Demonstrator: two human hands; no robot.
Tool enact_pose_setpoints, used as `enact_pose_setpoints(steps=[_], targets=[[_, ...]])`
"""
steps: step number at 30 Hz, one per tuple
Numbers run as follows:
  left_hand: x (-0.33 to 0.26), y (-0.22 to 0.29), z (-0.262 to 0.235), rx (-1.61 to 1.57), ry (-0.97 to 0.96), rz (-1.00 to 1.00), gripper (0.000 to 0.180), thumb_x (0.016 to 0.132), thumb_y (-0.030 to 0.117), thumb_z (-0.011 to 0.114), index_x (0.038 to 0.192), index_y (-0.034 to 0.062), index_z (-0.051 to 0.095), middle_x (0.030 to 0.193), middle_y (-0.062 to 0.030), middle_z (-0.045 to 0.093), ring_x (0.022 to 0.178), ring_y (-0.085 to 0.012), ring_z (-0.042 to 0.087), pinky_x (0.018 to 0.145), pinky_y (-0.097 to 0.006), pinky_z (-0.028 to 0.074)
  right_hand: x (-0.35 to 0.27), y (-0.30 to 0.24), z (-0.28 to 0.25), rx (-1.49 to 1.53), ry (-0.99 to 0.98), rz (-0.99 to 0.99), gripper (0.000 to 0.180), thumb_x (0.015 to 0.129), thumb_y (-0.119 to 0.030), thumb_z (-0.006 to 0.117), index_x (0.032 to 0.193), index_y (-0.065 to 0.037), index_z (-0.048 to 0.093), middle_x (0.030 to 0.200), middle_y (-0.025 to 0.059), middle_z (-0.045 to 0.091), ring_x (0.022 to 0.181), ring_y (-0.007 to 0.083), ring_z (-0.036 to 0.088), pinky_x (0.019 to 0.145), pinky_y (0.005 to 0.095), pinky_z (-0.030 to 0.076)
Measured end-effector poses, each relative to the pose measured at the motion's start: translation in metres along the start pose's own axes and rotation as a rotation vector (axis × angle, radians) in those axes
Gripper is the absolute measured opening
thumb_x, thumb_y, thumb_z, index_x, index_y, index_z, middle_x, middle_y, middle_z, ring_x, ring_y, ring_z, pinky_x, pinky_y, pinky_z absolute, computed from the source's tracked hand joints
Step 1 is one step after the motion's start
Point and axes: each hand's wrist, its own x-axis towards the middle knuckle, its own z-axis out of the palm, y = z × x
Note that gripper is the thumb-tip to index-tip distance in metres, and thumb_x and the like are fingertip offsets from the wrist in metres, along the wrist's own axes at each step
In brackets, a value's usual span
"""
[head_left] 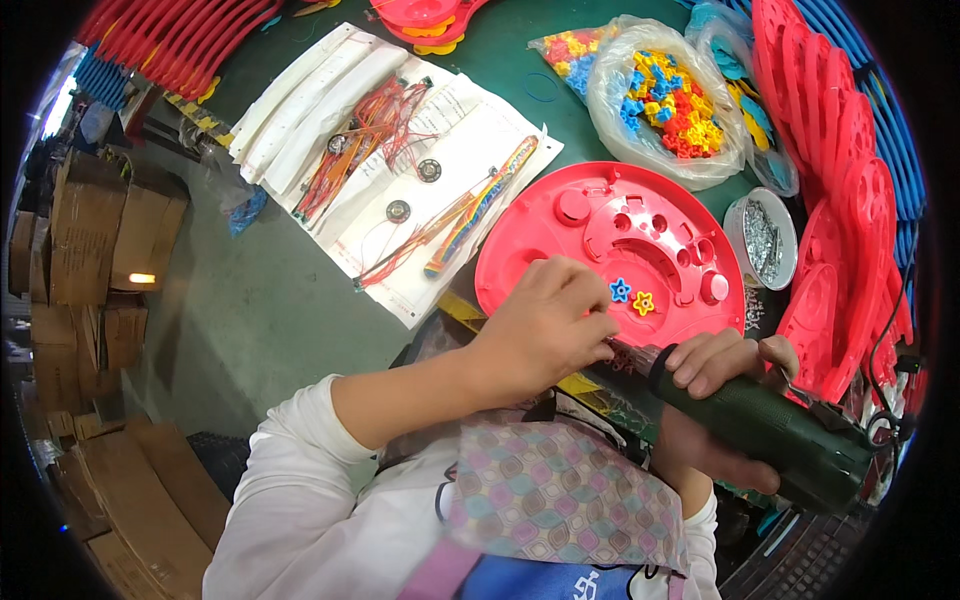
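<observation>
Gripping green electric screwdriver (775,430), right hand (715,400) fingers clenched; left hand (545,325) fingers pinching its tip over red disc (610,235).

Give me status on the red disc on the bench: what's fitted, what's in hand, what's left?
Fitted: a blue gear and a yellow gear sit on the red disc. In hand: the right hand has its grip on a dark green power screwdriver, tip at the disc's near edge, where the left hand pinches something hidden. Left, apparently: a stack of red discs, bagged gears, a tub of screws.
</observation>
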Motion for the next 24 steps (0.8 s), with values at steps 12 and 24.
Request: enact_pose_setpoints(steps=[12, 24], targets=[[-0.049, -0.065, -0.090, 0.577, -0.145, -0.668, 0.019, 0.087, 0.023, 0.077, 0.096, 0.0072, 0.070, 0.097, -0.0103, 0.066, 0.084, -0.0320, 0.069, 0.071, -0.042, 0.055, -0.001, -0.004, -0.015, -0.023, 0.185, 0.116, 0.119, 0.071, -0.100, 0.046, 0.135, 0.000, 0.041, 0.071, 0.0068, 0.056, 0.065, 0.0205, 0.058, 0.066, 0.0360, 0.054], [-0.051, -0.093, -0.082, 0.649, -0.063, -0.686, 0.025, 0.085, 0.026, 0.080, 0.093, 0.0068, 0.068, 0.092, -0.0105, 0.065, 0.085, -0.0329, 0.067, 0.069, -0.044, 0.054, -0.003, -0.005, -0.011, -0.047, 0.113, 0.133, 0.118, 0.071, -0.100, 0.046, 0.134, -0.001, 0.042, 0.073, 0.0073, 0.057, 0.066, 0.0208, 0.060, 0.067, 0.0376, 0.055]])
